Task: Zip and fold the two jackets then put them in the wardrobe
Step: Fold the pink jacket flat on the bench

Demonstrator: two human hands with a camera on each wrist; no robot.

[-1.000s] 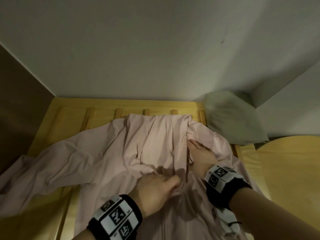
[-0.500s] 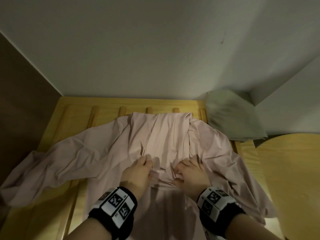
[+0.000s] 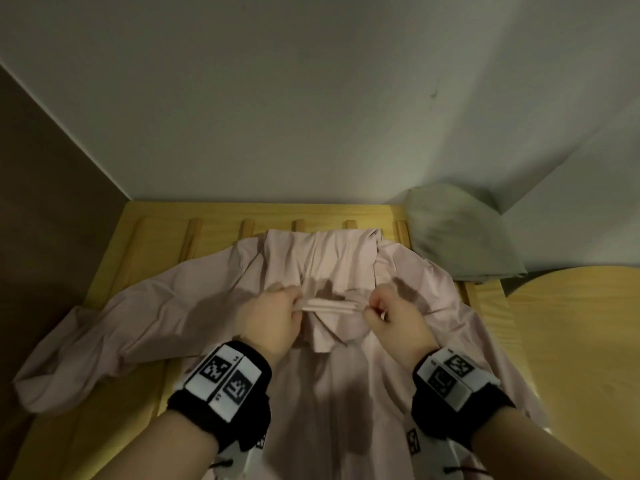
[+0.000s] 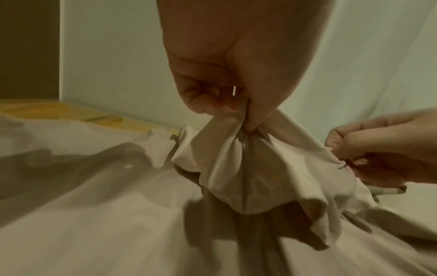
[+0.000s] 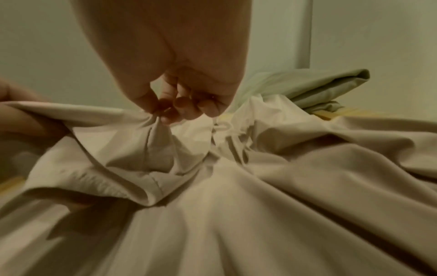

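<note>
**Inspector:** Start with the largest item. What lay under everything?

**Assistant:** A slatted wooden bed frame [image 3: 214, 216] stood against a pale wall [image 3: 311, 98]. Its slats ran away from the person.

**Inspector:** And the garment?

**Assistant:** One pink jacket [image 3: 180, 306] was spread over the slats. Its long axis ran along them, collar end toward the wall, lower part toward the person. One sleeve [image 3: 79, 358] trailed off to the left, across the slats.

**Inspector:** Anything else close by?

**Assistant:** A folded grey-green cloth [image 3: 460, 233] lay in the far right corner, just beside the jacket's right shoulder. Nothing lay on the jacket but the hands.

**Inspector:** The hands?

**Assistant:** The left hand [image 3: 273, 317] had its fingers curled, pinching a bunch of fabric between thumb and fingertips. The right hand [image 3: 394, 313] was likewise closed, pinching the same raised fold. Between them a short edge of the jacket [image 3: 327, 305] was pulled taut, crosswise to the garment, lifted clear of the cloth beneath.

**Inspector:** The zip?

**Assistant:** I could not tell its state.
</note>
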